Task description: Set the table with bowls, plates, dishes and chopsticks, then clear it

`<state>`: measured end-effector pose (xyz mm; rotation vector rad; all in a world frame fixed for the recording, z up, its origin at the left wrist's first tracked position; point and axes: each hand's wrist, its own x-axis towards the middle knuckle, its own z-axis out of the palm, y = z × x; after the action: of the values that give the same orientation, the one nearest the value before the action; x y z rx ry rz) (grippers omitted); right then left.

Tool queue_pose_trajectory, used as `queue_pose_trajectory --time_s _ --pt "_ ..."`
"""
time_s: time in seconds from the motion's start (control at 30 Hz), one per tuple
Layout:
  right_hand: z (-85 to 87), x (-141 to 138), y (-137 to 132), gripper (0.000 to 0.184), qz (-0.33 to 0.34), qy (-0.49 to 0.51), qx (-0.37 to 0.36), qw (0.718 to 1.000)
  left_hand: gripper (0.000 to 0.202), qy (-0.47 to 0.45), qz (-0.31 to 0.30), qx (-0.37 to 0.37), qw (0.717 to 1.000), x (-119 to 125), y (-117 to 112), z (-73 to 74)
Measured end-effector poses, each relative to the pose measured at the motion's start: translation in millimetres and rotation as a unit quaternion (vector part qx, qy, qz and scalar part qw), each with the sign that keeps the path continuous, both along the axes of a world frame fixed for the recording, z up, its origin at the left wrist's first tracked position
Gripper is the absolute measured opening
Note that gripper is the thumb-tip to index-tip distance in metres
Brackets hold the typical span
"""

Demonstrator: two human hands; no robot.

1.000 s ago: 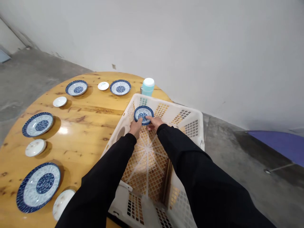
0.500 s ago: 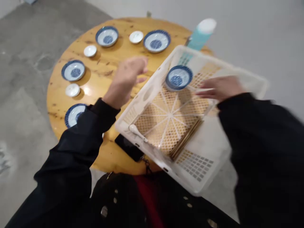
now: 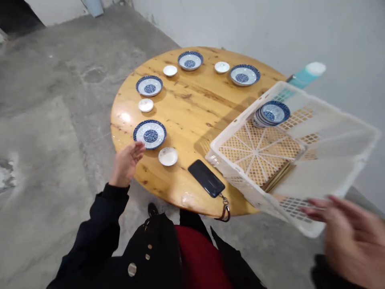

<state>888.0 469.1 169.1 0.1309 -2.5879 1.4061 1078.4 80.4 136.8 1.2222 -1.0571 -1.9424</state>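
Beside the nearest blue-rimmed plate, my left hand is held with its fingers stretched out, and nothing shows in it. Its fingertips overlap the plate's lower left edge in view; whether they touch it I cannot tell. A small white dish lies to the right of that plate. My right hand, slightly blurred, is open by the near right corner of a white plastic basket. Inside the basket are a stack of blue-and-white bowls and a bundle of chopsticks.
The round wooden table carries more blue-rimmed plates and small white dishes along its edge. A black phone with a strap lies near the front. Behind the basket is a turquoise, white-topped container. The basket overhangs the table's right edge.
My left hand has moved from beside the basket to the nearest plate. My right hand has drawn back from the bowls toward the basket's near corner. The view has shifted left.
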Motion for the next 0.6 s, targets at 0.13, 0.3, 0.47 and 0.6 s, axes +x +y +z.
queue_pose_trajectory --time_s 0.13,0.3,0.47,0.6 --pt "-53.5 109 -56 0.052 0.151 -0.173 -0.054 0.972 0.014 -0.075 0.054 0.121 0.988 117 10 -39.0" --pt "-91.4 224 -152 0.048 0.334 -0.320 -0.144 0.875 0.013 -0.141 0.120 0.208 0.961 244 28 -68.0" --pt "-98.7 291 -225 0.041 0.470 -0.384 -0.123 0.785 0.018 -0.123 0.168 0.225 0.952 311 31 -82.4" --pt "-103.3 306 -268 0.035 0.522 -0.396 -0.078 0.751 0.018 -0.093 0.182 0.224 0.953 321 15 -86.4"
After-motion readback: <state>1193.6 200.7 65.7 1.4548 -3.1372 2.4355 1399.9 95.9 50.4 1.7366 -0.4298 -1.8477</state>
